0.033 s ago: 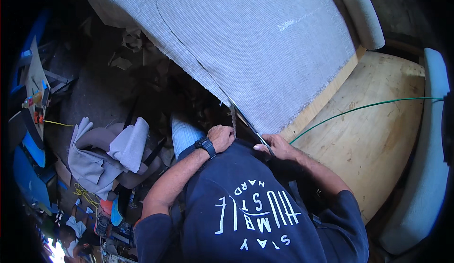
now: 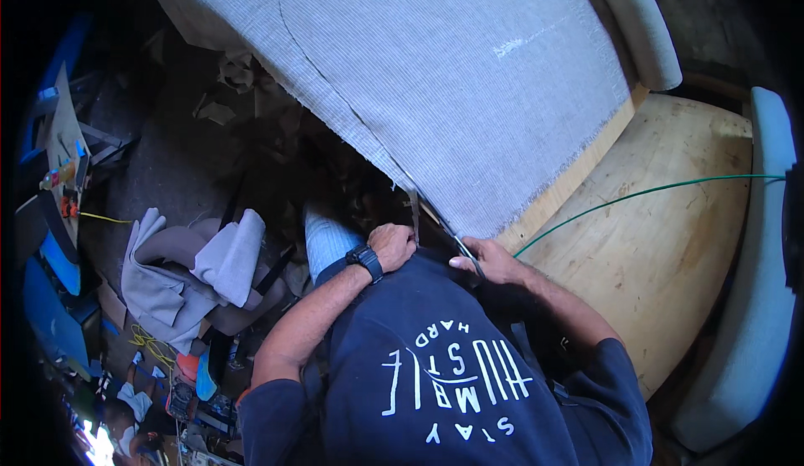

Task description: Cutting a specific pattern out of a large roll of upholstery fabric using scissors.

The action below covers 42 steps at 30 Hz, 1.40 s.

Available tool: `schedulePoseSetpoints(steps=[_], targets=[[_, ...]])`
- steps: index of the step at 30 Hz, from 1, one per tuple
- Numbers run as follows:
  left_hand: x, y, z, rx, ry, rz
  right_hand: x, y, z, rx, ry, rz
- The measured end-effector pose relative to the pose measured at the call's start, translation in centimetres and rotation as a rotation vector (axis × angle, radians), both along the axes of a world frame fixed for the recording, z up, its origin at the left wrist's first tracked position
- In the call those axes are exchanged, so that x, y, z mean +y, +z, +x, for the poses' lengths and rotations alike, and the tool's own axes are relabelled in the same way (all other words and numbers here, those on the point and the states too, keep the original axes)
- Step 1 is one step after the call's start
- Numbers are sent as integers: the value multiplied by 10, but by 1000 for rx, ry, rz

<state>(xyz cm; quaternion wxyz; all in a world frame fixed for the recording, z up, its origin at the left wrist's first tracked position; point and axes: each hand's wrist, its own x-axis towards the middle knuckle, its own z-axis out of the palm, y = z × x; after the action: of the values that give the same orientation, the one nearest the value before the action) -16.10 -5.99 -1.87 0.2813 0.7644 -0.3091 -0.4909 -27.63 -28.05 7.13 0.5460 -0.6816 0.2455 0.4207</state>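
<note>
A large piece of light grey ribbed fabric (image 2: 452, 81) lies over a wooden board, with a dark curved line drawn near its left side. My right hand (image 2: 492, 262) is closed round the handles of a pair of scissors (image 2: 449, 225). Their blades reach into the fabric at its near corner, along the line. A narrow cut strip (image 2: 414, 208) hangs from that corner. My left hand (image 2: 392, 247), with a black watch at the wrist, pinches its lower end; the fingertips are partly hidden.
Right of the fabric lies a bare wooden panel (image 2: 662, 190), crossed by a green hose (image 2: 636, 190). Pale padded pieces (image 2: 745, 324) stand along the right side. Folded grey cloth (image 2: 226, 257) is heaped at the left. Scraps (image 2: 239, 72) litter the dark floor; another person (image 2: 126, 416) is at lower left.
</note>
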Motion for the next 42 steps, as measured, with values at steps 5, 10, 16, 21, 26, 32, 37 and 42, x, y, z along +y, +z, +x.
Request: schedulePoseSetpoints(steps=[5, 10, 16, 21, 26, 32, 37, 42], targets=[[2, -2, 2, -22, 37, -27, 6, 6, 30, -48, -12, -43], [6, -10, 2, -32, -43, 0, 2, 1, 31, 6, 39, -36], [7, -17, 7, -74, -65, 38, 17, 9, 64, -114, -12, -82], [14, -32, 2, -97, -94, 57, 13, 12, 68, 54, 38, -55], [19, -43, 1, -107, -51, 2, 22, 13, 91, -119, -6, -89], [23, -44, 3, -99, -99, 118, 17, 15, 98, 87, 52, -21], [25, -50, 4, -99, -88, 110, 28, -9, 109, -193, 13, -96], [27, -47, 11, -128, -134, 152, 28, -9, 124, -149, 97, -161]])
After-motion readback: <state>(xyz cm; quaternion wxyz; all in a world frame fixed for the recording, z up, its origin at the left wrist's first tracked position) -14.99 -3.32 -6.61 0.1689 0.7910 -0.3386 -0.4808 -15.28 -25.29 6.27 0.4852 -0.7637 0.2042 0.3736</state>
